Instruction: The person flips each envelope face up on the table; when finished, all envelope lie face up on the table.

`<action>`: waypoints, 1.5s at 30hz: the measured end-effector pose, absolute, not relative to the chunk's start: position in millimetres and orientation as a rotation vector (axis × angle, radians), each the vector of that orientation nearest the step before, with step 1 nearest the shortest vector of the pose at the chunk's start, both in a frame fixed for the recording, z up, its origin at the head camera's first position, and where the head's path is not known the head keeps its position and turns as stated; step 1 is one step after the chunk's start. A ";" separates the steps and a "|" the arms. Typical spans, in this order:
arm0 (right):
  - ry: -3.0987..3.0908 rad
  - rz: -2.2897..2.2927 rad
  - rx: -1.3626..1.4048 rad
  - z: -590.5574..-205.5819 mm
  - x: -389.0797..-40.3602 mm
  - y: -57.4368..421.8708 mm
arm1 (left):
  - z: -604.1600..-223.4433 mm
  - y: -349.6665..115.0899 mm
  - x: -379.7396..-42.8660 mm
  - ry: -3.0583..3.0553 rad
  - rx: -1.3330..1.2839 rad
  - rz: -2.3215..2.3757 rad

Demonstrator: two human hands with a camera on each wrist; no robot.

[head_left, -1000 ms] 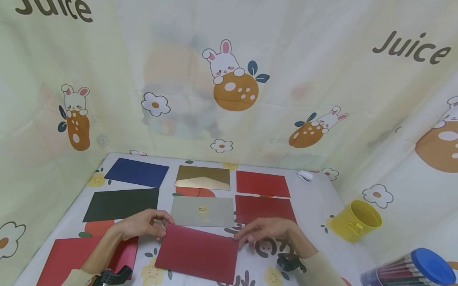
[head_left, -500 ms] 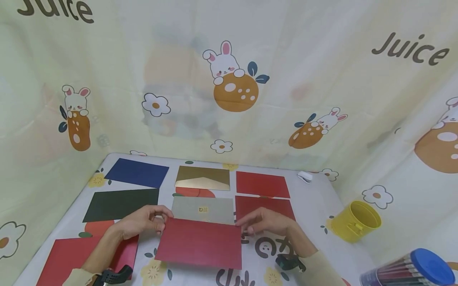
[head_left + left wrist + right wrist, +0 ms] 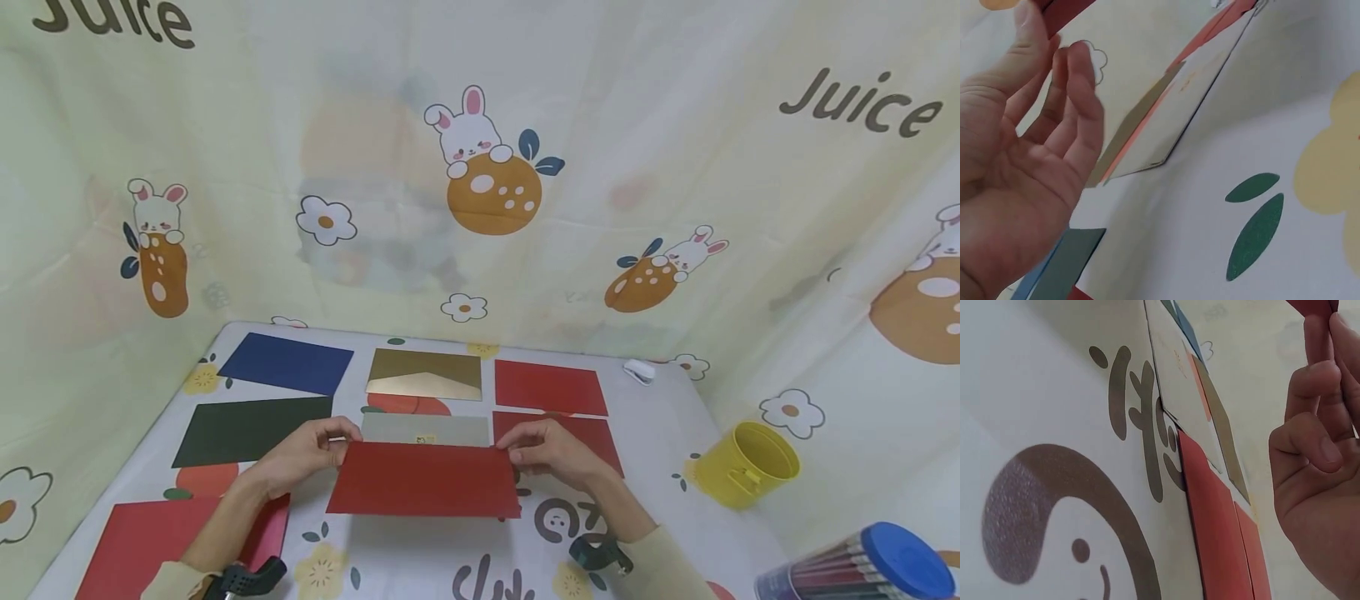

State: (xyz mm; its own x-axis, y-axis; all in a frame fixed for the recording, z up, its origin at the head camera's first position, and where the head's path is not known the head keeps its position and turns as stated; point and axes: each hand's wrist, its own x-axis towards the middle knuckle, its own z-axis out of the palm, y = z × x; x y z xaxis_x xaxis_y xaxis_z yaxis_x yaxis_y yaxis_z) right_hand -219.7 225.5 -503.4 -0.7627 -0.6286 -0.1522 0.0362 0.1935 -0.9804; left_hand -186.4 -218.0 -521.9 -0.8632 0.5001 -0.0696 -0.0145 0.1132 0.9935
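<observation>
A plain dark-red envelope (image 3: 427, 479) is held up in front of me, its near edge raised over the tablecloth with a shadow beneath. My left hand (image 3: 303, 454) pinches its far left corner between thumb and fingers; the left wrist view has that red corner (image 3: 1066, 11) at the top. At the far right corner, my right hand (image 3: 555, 457) pinches the same envelope, also seen at the top edge of the right wrist view. Just behind it lies a grey envelope (image 3: 457, 427) with a small gold print, partly covered from view.
Laid out flat are a blue envelope (image 3: 288, 362), a dark green one (image 3: 251, 433), a gold one (image 3: 423, 367) with a pointed flap, and red ones (image 3: 551, 387) at right. Red and pink paper (image 3: 142, 533) lies under my left forearm. At right stand a yellow bucket (image 3: 738, 471) and a blue-lidded pencil tub (image 3: 840, 558); a white stapler-like item (image 3: 640, 371) lies behind.
Both hands have lifted the red envelope and moved it away from me, tilting its near edge up. It now covers more of the grey envelope.
</observation>
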 end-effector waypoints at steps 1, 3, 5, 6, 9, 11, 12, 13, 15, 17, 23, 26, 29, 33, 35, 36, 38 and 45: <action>1.933 -1.620 -0.553 -503.3 -219.3 225.0 | -521.7 -217.3 -186.3 2.046 0.449 1.810; 1.916 -1.640 -0.570 -503.1 -218.8 223.8 | -522.0 -216.3 -186.5 2.097 0.414 1.842; 1.890 -1.661 -0.586 -502.6 -218.2 222.6 | -521.8 -215.3 -186.4 2.148 0.413 1.878; 1.889 -1.665 -0.587 -502.3 -218.0 221.9 | -521.3 -214.9 -186.3 2.165 0.423 1.899; 1.919 -1.665 -0.613 -501.2 -217.8 219.9 | -519.3 -213.8 -186.2 2.225 0.431 1.942; 1.961 -1.662 -0.620 -500.3 -217.9 218.7 | -517.0 -212.8 -186.0 2.248 0.424 1.971; 1.979 -1.663 -0.628 -500.0 -218.1 218.3 | -516.1 -212.6 -186.0 2.258 0.413 1.982; 1.998 -1.662 -0.641 -499.8 -218.3 217.9 | -515.1 -212.5 -185.8 2.264 0.400 1.992; 2.020 -1.673 -0.656 -499.3 -218.6 217.3 | -513.6 -212.4 -185.7 2.257 0.394 2.022; 2.036 -1.682 -0.676 -499.1 -218.9 216.7 | -512.6 -212.6 -185.5 2.238 0.397 2.049; 2.055 -1.730 -0.698 -498.5 -219.0 214.4 | -512.4 -214.8 -186.7 2.217 0.431 2.059; 2.078 -1.757 -0.618 -497.3 -218.9 213.1 | -513.2 -216.9 -188.9 2.233 0.433 2.027; 2.112 -1.746 -0.546 -495.7 -219.8 212.4 | -513.4 -218.9 -191.5 2.241 0.443 1.994; 2.167 -1.647 -0.609 -494.6 -221.4 210.8 | -512.9 -220.9 -194.3 2.284 0.459 1.893; 2.174 -1.591 -0.667 -495.1 -221.9 209.5 | -512.8 -222.0 -194.8 2.307 0.458 1.827; 2.169 -1.567 -0.686 -495.4 -221.9 208.8 | -512.9 -222.9 -194.8 2.315 0.457 1.795; 2.151 -1.531 -0.702 -496.1 -221.6 207.8 | -513.0 -224.5 -194.2 2.315 0.459 1.743; 2.120 -1.503 -0.644 -499.6 -219.1 205.9 | -516.3 -230.9 -192.0 2.210 0.523 1.684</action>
State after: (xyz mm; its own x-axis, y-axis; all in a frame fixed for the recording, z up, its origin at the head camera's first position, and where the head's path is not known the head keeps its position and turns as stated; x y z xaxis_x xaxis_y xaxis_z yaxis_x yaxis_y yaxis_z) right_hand -219.1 205.9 -499.6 -0.7844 -0.6123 -0.0989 -0.1094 0.2935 -0.9497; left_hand -192.0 -230.9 -516.3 -0.8841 0.4665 -0.0265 0.0981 0.2408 0.9656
